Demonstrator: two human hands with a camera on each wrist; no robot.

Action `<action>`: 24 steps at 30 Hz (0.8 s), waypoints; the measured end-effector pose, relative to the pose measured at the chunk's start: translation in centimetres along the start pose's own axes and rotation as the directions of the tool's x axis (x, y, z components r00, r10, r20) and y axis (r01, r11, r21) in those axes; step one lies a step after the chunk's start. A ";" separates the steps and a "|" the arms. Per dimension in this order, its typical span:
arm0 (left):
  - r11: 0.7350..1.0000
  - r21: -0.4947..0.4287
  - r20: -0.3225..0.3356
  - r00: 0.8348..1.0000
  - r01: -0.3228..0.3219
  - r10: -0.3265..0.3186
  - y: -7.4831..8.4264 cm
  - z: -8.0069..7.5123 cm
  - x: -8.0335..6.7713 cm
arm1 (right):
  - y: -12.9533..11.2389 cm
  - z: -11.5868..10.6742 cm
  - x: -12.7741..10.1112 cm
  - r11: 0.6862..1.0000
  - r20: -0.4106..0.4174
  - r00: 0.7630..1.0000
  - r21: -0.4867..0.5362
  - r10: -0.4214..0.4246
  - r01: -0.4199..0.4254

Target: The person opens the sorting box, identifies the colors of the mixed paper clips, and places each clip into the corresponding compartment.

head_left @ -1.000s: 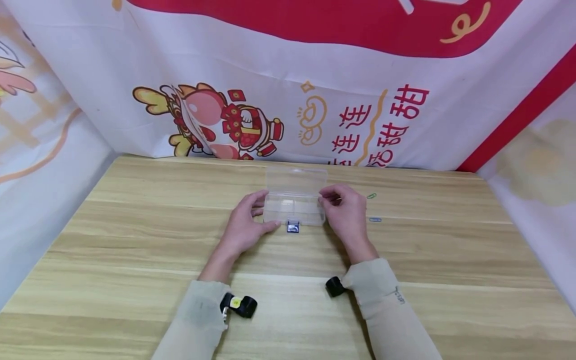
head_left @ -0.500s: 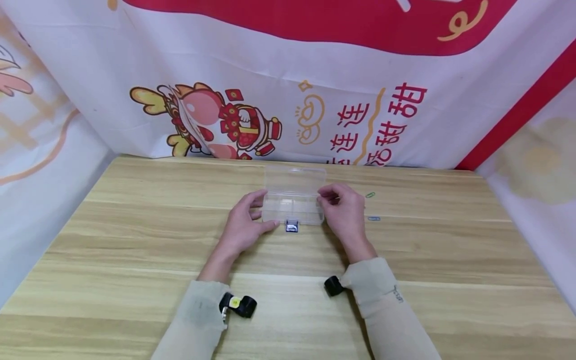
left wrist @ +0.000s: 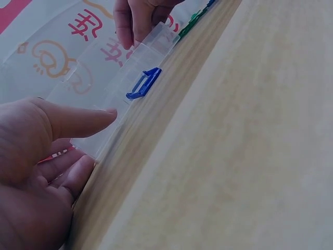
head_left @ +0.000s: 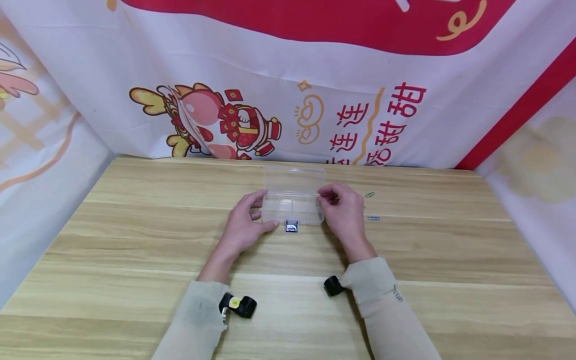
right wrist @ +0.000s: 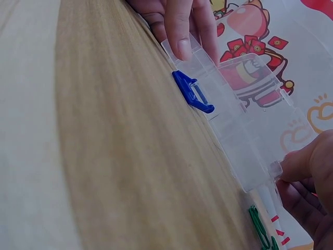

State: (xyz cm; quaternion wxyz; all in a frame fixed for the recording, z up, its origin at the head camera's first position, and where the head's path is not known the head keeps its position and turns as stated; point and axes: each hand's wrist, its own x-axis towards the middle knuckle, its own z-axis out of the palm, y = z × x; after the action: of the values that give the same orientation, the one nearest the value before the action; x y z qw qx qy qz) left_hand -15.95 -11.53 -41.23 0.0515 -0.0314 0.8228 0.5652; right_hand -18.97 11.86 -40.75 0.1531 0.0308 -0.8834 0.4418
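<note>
A clear plastic storage box [head_left: 292, 216] with compartments stands on the table, its transparent lid [head_left: 294, 180] raised at the back. A blue latch [right wrist: 190, 92] hangs from its front edge. My left hand [head_left: 245, 222] holds the left end of the box, thumb along the front and fingers around the side. At the opposite end, my right hand [head_left: 345, 215] pinches the right wall near the hinge corner between thumb and fingers. Part of that grip is hidden in the head view. In the right wrist view the left thumb [right wrist: 182, 47] touches the front wall.
Right of the right hand lie a green paper clip [head_left: 370, 195] and a small blue clip-like piece [head_left: 374, 218]. The wooden table [head_left: 288, 320] meets a printed cloth [head_left: 382, 65] close behind the lid. Wrist cameras [head_left: 245, 306] sit at both cuffs.
The head view has shifted very slightly. Both hands keep their places on the box, and the lid stays raised.
</note>
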 end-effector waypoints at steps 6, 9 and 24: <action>1.000 0.000 0.004 1.000 0.009 -0.009 0.1 0.0 0.0 | 0.0 0.0 0.0 1.000 0.003 1.000 0.005 -0.002 0.002; 1.000 0.001 0.006 1.000 0.015 -0.015 0.1 -0.1 -0.1 | 0.0 0.0 0.0 1.000 0.005 1.000 0.008 0.000 0.000; 1.000 -0.011 0.018 1.000 0.024 -0.024 0.1 -0.3 -0.1 | 1.1 -3.1 -1.0 0.996 -0.004 0.999 0.070 0.051 -0.051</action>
State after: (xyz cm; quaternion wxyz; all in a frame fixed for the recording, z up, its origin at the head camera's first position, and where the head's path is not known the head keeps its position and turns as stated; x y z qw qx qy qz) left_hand -15.83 -11.81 -41.02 0.0653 -0.0366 0.8186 0.5695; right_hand -17.48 14.92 -40.18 0.1432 0.0123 -0.8674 0.4763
